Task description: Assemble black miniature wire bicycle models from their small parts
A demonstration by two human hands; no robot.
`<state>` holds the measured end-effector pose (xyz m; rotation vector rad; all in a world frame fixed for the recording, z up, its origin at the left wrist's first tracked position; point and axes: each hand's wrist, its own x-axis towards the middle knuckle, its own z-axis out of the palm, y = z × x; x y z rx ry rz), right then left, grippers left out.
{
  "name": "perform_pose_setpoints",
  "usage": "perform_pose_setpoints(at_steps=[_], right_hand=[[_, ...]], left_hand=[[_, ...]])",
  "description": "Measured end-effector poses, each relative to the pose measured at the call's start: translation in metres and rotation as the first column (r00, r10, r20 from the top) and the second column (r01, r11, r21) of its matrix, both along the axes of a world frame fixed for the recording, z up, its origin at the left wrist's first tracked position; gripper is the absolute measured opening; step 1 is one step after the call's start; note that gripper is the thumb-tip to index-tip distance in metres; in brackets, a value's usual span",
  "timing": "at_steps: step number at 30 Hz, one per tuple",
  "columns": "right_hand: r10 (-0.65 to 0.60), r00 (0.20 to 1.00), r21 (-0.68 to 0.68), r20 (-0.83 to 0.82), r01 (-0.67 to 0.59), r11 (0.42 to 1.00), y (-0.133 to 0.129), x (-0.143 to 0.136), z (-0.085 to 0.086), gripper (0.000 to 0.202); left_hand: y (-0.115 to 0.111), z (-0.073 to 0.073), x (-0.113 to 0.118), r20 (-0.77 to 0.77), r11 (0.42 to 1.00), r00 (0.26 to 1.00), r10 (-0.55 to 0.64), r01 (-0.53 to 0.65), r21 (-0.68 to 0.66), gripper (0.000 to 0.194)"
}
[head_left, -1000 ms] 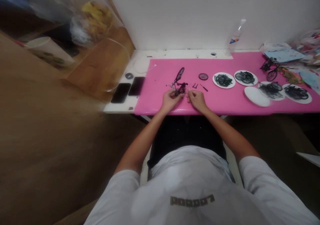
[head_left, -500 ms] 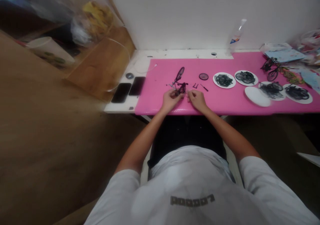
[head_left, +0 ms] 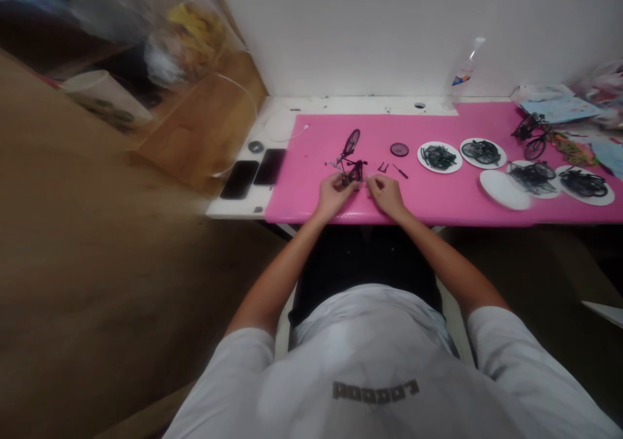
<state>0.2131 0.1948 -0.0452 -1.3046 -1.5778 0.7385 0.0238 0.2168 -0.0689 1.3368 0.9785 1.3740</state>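
A small dark model bicycle with one wheel fitted lies at the near middle of the pink mat. My left hand is closed on its near end. Just right of the bicycle is my right hand, its fingertips pinched together; whatever is between them is too small to name. A loose wheel lies beyond my right hand. Small black parts and a thin dark tool rest between that hand and the wheel.
Several white plates, one of them full of black parts, stand on the right. Another model bicycle is behind them, near papers. Two dark phones lie at the left edge. A clear bottle stands at the back.
The whole view has shifted slightly, so things appear a little farther right. My right hand's fingertips are slightly farther from the bicycle; my left hand keeps its hold.
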Motion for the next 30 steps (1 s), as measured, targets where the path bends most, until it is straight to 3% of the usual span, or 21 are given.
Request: perform_pose_setpoints(at_steps=[6,14,19,22,26,30], right_hand=[[-0.040,0.999,0.061,-0.016,0.041,0.997,0.0033,-0.0023,-0.0036,0.030],[0.032,0.995,-0.006,0.093,-0.032,0.999,-0.0003,0.0008,0.0015,0.051],[-0.065,0.995,0.021,0.073,0.064,0.998,0.0014,-0.0021,-0.0025,0.027],[-0.063,0.997,0.036,0.047,0.062,0.997,0.0035,-0.0023,-0.0059,0.024],[-0.057,0.997,0.073,0.051,0.054,0.996,0.0047,-0.0004,-0.0064,0.029],[-0.026,0.992,0.041,0.126,0.021,0.999,0.0016,0.0003,0.0001,0.048]], left_hand=[[0.0031,-0.0047,-0.0009,-0.022,0.999,1.000,0.002,-0.001,0.033,0.045],[0.0029,-0.0064,-0.0006,0.009,0.999,1.000,-0.020,0.019,0.038,0.042],[0.0007,-0.0021,-0.0006,0.015,1.000,1.000,-0.015,0.015,0.003,0.043],[-0.0001,0.0001,-0.0003,0.021,1.000,1.000,-0.011,0.011,0.007,0.046],[-0.0004,-0.0005,-0.0004,0.044,0.999,0.998,-0.038,0.038,-0.006,0.050],[0.0001,-0.0032,-0.0004,0.073,0.998,0.996,-0.044,0.047,-0.039,0.053]])
